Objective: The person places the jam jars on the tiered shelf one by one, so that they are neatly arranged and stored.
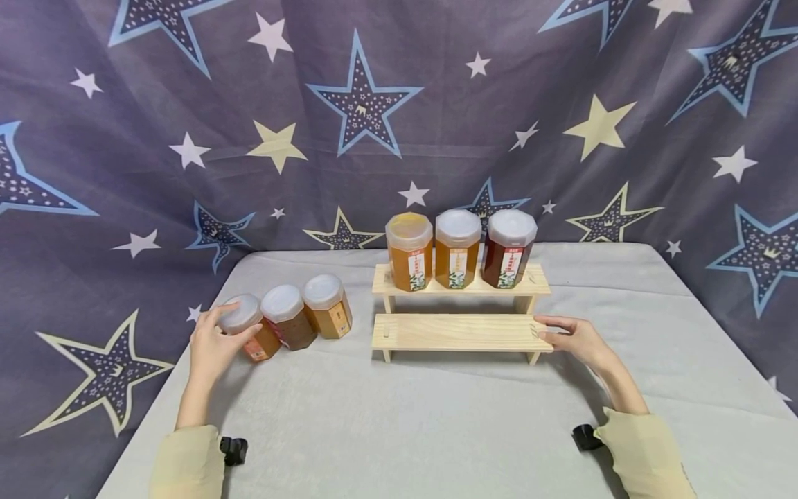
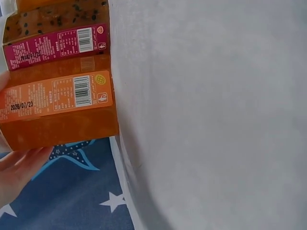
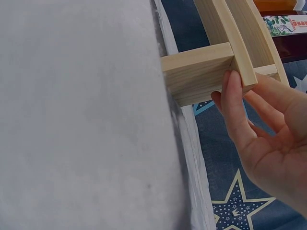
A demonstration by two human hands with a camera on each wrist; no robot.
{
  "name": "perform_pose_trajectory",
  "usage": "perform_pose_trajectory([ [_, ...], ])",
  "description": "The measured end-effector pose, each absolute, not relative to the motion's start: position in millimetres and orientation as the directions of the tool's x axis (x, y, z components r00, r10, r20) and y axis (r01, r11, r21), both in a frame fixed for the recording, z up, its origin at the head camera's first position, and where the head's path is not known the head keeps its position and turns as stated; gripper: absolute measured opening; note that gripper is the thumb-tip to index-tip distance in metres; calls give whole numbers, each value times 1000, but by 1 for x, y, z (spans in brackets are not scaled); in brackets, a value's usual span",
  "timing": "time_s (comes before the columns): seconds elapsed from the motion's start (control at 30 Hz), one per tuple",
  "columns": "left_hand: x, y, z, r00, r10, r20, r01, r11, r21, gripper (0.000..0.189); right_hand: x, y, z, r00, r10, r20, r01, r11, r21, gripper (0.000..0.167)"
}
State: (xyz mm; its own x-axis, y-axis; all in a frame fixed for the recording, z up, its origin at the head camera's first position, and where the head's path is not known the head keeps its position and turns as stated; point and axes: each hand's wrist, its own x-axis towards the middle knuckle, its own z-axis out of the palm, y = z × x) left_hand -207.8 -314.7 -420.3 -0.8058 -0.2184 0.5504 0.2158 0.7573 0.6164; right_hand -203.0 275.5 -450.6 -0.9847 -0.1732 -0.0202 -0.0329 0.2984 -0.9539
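Note:
At the left of the head view, my left hand (image 1: 210, 345) grips a white-lidded jar of orange contents (image 1: 263, 344), thumb and fingers round its lid. Its orange label (image 2: 57, 98) and barcode show in the left wrist view. Beside it stand a darker jar with seeds (image 1: 296, 333) and an amber jar (image 1: 332, 321). My right hand (image 1: 580, 341) pinches the right end of the two-step wooden rack's lower board (image 1: 461, 333), the thumb on the near side in the right wrist view (image 3: 233, 91). On the upper step (image 1: 383, 277) stand two amber jars (image 1: 409, 260) (image 1: 458, 258) and a dark red jar (image 1: 508, 260).
A grey-white cloth (image 1: 399, 430) covers the table. Behind it hangs a dark curtain (image 1: 399, 173) with stars. Black wrist cameras (image 1: 233, 450) sit at both sleeves.

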Motion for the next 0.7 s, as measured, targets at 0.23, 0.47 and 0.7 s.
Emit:
perform_pose_trajectory([
  [0.23, -202, -312, -416, -804, -239, 545, 192, 763, 617, 52, -203, 276, -449, -985, -172, -19, -35, 303, -952, 47],
  [0.47, -185, -309, -410, -834, -248, 492, 131, 778, 614, 51, -203, 275, -449, -983, -180, -15, -39, 292, -956, 47],
  [0.7, -175, -303, -402, -819, -239, 522, 144, 794, 590, 51, -203, 276, -449, -984, -176, -15, -40, 301, -953, 47],
])
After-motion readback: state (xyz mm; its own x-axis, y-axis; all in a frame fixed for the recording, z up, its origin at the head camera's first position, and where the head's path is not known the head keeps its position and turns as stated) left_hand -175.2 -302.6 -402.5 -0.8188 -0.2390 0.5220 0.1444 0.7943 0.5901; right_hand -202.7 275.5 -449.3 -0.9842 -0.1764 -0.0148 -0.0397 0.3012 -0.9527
